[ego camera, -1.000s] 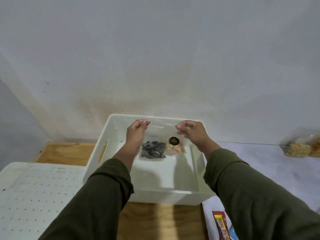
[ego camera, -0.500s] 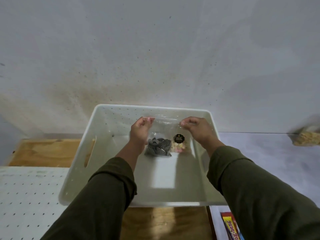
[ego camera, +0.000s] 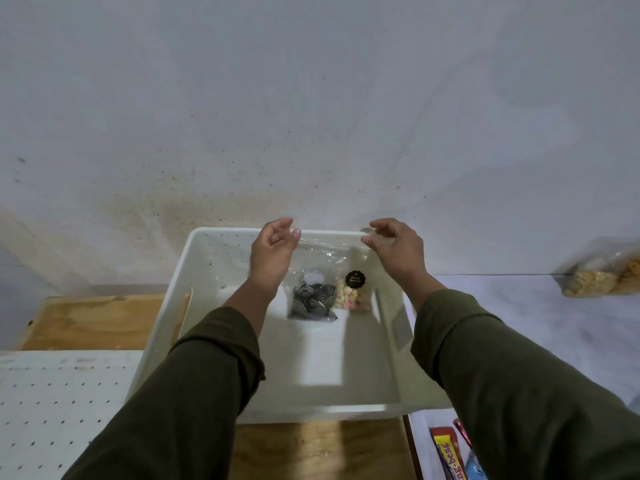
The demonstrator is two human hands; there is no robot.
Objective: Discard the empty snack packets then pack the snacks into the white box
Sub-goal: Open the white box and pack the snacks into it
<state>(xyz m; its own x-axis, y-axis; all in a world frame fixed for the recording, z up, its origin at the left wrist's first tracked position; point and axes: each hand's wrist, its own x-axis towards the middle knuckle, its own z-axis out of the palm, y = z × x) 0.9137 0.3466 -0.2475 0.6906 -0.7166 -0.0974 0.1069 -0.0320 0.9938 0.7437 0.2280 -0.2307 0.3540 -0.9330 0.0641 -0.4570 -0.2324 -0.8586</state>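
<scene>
The white box [ego camera: 162, 317] stands open in front of me against the wall. Inside it, at the far end, a clear snack packet [ego camera: 322, 258] leans upright, with black striped sweets [ego camera: 313, 303] on its left and pale sweets [ego camera: 351, 299] under a black round label on its right. My left hand [ego camera: 273, 251] hovers at the packet's top left corner and my right hand [ego camera: 394, 251] at its top right corner. Both have their fingers spread apart, just off the plastic.
A white perforated lid [ego camera: 52, 393] lies at the left on a wooden surface [ego camera: 97, 320]. On the pale cloth at the right sits a clear bag of yellowish snacks [ego camera: 602, 278]. A red and yellow snack bar [ego camera: 446, 452] and a blue packet [ego camera: 474, 469] lie at the lower right.
Both hands pinched the packet's top corners before and lowered it into the box; now the fingers have spread and lifted slightly, and the packet rests on the box floor.
</scene>
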